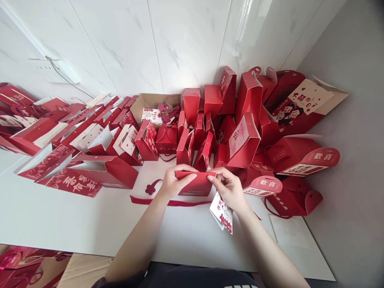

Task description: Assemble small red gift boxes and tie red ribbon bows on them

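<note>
Both my hands grip a small red paper box [195,185] held just above the white table [75,224], near its middle. My left hand [173,182] pinches the box's left end, thumb on the top edge. My right hand [228,188] pinches the right end, and a white card with red print [223,216] hangs under its palm. A red ribbon with a tassel knot [150,188] lies on the table just below and left of the box.
Many red gift boxes and bags crowd the back of the table, flat ones at left [90,168], standing ones at centre and right [244,140]. An open cardboard carton [151,106] sits against the white wall. Cardboard and red bags [27,266] lie below the table's near left edge.
</note>
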`<state>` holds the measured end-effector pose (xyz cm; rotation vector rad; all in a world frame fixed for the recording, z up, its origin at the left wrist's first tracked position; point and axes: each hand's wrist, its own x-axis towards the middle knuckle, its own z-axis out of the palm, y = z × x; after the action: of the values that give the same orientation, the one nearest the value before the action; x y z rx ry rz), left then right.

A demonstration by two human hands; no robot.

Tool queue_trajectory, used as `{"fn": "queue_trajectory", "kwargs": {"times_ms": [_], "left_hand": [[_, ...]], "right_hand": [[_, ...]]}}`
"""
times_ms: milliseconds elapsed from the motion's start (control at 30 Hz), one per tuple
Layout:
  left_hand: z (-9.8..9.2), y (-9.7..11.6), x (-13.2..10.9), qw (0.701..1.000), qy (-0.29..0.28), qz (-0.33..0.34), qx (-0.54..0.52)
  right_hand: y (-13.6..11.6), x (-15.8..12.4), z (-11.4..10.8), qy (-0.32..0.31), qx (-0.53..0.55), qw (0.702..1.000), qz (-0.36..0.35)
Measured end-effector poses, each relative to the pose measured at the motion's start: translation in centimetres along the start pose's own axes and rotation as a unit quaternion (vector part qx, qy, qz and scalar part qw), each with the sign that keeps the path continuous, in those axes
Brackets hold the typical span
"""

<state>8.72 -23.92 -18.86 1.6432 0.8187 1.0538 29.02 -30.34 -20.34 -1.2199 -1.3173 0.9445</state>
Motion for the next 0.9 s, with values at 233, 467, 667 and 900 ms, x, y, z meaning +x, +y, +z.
{"fn": "queue_trajectory", "kwargs": {"times_ms": [233,467,667,900], "left_hand": [[0.4,-0.4,0.1,0.999,0.021,-0.003,0.025],[0.6,-1.4,-0.4,0.999,0.034,-0.031,0.017],[0.6,-1.8,-0.7,0.999,0.035,-0.03,0.013],[1.7,-0.9,-1.6,0.998,0.048,0.04,0.027]], "right_hand": [[-0.7,-0.4,0.4,0.04,-0.022,0.999,0.021],[-5.5,-0.5,-1.3,0.132,-0.051,0.985,-0.098],[-8.9,2.4,-1.4,0.227,0.039,0.967,-0.11],[-12.1,5.8,-0.2,0.4,0.122,0.881,-0.219]]}}
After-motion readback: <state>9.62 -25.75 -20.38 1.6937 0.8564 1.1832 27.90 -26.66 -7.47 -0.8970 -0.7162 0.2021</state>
